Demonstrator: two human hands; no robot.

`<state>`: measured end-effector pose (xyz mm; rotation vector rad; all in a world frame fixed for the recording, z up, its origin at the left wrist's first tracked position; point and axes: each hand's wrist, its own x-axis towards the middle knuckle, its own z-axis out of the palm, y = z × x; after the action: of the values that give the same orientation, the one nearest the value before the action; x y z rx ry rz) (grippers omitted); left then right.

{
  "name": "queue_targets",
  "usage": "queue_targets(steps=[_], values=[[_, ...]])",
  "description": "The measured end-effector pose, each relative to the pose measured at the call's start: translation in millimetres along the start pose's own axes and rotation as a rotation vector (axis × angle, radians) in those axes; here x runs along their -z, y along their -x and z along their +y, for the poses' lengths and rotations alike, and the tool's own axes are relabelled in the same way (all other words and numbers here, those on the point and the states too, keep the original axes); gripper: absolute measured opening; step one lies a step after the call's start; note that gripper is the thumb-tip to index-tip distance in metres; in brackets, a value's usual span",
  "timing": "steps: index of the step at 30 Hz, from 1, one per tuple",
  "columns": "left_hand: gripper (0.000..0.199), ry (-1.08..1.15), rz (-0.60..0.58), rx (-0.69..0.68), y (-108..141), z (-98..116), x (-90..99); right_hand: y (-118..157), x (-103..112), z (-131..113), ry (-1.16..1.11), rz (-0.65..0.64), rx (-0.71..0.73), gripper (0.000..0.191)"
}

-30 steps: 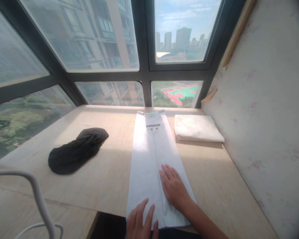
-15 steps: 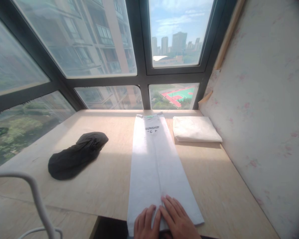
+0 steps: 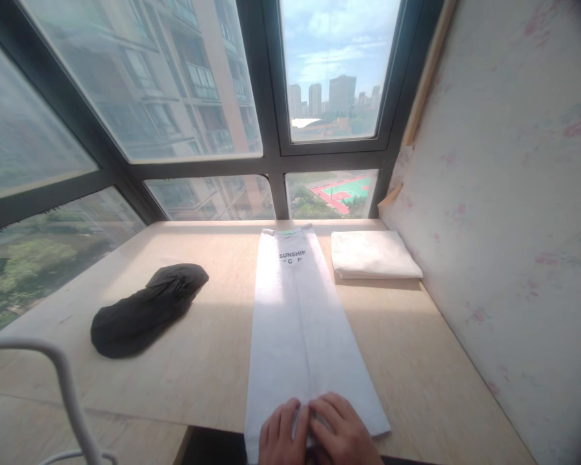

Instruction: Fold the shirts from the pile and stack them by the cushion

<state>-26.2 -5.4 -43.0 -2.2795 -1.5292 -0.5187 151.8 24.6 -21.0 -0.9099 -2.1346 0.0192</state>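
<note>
A white garment [image 3: 295, 323] lies folded into a long strip, its printed end toward the window and its near end at the table's front edge. My left hand [image 3: 281, 434] rests on the near end, its fingers bent and close together on the fabric. Right beside it, my right hand [image 3: 341, 429] has its fingers curled over the same end, gripping the cloth. The thumbs and the lowest part of the cloth are partly hidden under the hands.
On the left of the wooden table [image 3: 213, 361] lies a crumpled black cloth [image 3: 148, 310]. A folded white cloth [image 3: 375, 255] sits at the back right near the wall [image 3: 513, 226]. A pale curved tube [image 3: 68, 387] rises at the lower left.
My right hand's fingers have drawn back toward me and curled; earlier they lay stretched out on the fabric. The view has tilted and shifted slightly.
</note>
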Motion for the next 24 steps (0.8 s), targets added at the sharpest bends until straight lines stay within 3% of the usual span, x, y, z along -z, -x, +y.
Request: queue_targets(steps=[5,9,17,24], values=[[0.05,0.035,-0.006,-0.165,-16,-14,14.8,-10,6,-3,-0.169,-0.071,-0.168,0.025],[0.045,0.122,-0.033,-0.179,-27,-24,31.1,-17,11,-2,-0.185,-0.144,-0.243,0.03],[0.034,0.206,-0.035,-0.094,-20,-55,60.1,1,38,12,-0.081,-0.194,-0.139,0.05],[0.03,0.145,0.003,-0.088,-5,-74,62.6,28,72,46,0.027,-0.155,-0.178,0.047]])
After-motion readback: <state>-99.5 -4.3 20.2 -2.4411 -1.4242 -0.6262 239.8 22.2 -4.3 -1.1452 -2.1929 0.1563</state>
